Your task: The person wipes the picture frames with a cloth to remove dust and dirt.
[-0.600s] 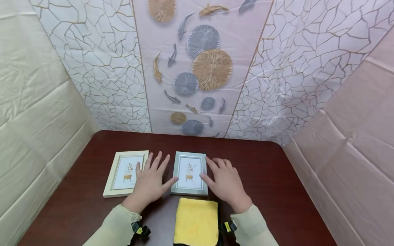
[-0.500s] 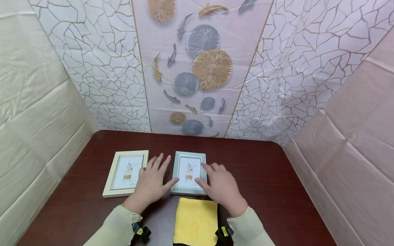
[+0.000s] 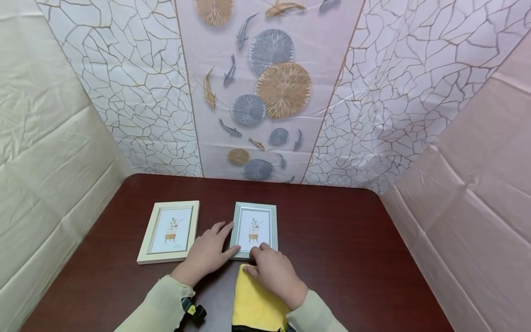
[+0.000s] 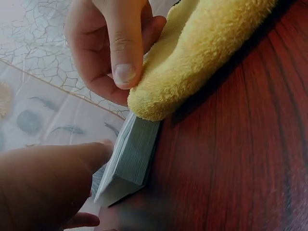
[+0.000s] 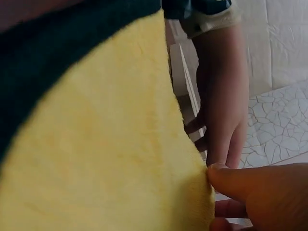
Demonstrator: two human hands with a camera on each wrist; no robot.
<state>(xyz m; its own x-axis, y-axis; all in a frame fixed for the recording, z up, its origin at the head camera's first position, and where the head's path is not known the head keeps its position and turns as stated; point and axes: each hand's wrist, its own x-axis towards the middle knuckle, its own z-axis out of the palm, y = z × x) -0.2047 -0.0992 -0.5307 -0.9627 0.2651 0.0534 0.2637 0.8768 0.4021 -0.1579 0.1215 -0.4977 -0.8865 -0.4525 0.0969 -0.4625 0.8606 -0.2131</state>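
A grey-blue picture frame [image 3: 255, 223] lies face up on the table, showing a small plant drawing. At its left side rests my left hand [image 3: 206, 251], thumb on the near-left corner and the other fingers along the left edge. My right hand [image 3: 275, 274] pinches the far edge of a yellow plush cloth [image 3: 254, 306] with a dark border, just in front of the frame. In the left wrist view, the pinched cloth edge [image 4: 159, 96] overlaps the side of the frame [image 4: 137, 154]. The right wrist view shows the thumb on the cloth's edge [image 5: 110, 134].
A cream picture frame [image 3: 172, 230] with a similar drawing lies to the left, close to my left hand. The dark red-brown table [image 3: 344, 244] extends to the right. Patterned fabric [image 3: 286, 92] hangs behind it, with pale fabric at both sides.
My right hand has come from the grey-blue frame's right side down to the cloth and now pinches its edge. The left hand's spread fingers have drawn in and shifted toward the frame's left edge.
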